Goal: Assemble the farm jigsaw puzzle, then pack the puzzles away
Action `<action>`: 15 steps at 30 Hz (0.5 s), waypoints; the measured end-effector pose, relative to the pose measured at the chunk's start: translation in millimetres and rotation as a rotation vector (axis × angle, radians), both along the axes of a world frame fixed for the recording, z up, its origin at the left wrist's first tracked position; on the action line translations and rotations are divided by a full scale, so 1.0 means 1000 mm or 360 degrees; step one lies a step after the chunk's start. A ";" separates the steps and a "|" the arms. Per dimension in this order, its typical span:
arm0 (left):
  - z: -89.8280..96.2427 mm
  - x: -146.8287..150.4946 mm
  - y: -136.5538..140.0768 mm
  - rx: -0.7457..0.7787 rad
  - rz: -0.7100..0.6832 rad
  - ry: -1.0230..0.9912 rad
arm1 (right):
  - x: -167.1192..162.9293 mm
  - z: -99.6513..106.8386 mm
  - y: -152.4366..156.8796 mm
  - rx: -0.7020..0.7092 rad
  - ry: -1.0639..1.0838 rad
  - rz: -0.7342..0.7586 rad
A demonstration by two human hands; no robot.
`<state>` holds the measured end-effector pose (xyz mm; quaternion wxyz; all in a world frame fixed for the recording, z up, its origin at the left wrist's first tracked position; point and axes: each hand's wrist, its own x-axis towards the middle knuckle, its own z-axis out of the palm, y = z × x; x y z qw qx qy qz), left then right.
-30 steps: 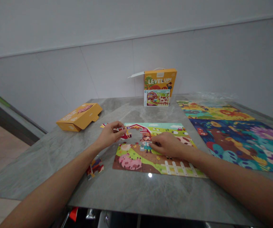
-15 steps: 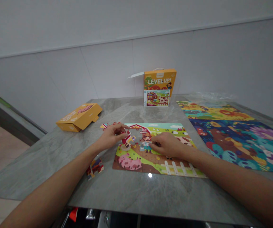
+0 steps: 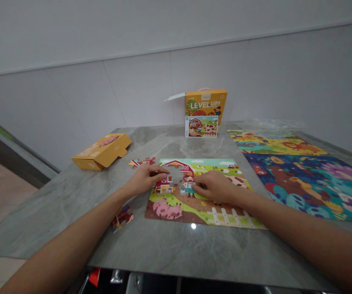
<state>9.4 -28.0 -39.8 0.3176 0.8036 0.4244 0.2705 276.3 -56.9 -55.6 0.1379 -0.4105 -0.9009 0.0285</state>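
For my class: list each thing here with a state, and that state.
Farm puzzle: partly assembled, gap at barn.
Barn piece: held in left hand.
Right hand: on farm puzzle, curled.
Loose pieces: detached, left of puzzle.
LEVEL UP! box: upright, flap open.
Picture card: upright.
Orange box: lying, tab out.
Blue puzzle: flat, visible part assembled.
Lion puzzle: flat, assembled.

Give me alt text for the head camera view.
A left hand holds a red barn piece over a partly built farm puzzle; the right hand rests on the puzzle. Behind, a yellow box stands on a gray table.
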 end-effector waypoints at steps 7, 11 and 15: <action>-0.003 0.000 -0.001 -0.0023 -0.0079 -0.0017 | 0.001 -0.004 0.002 0.0027 0.0016 0.0011; -0.006 0.005 -0.004 -0.0145 -0.0079 -0.0040 | 0.000 -0.004 0.002 0.0010 0.0014 0.0002; -0.007 0.011 -0.009 -0.0146 -0.0108 -0.0020 | 0.000 -0.003 0.001 -0.0002 0.0019 -0.0015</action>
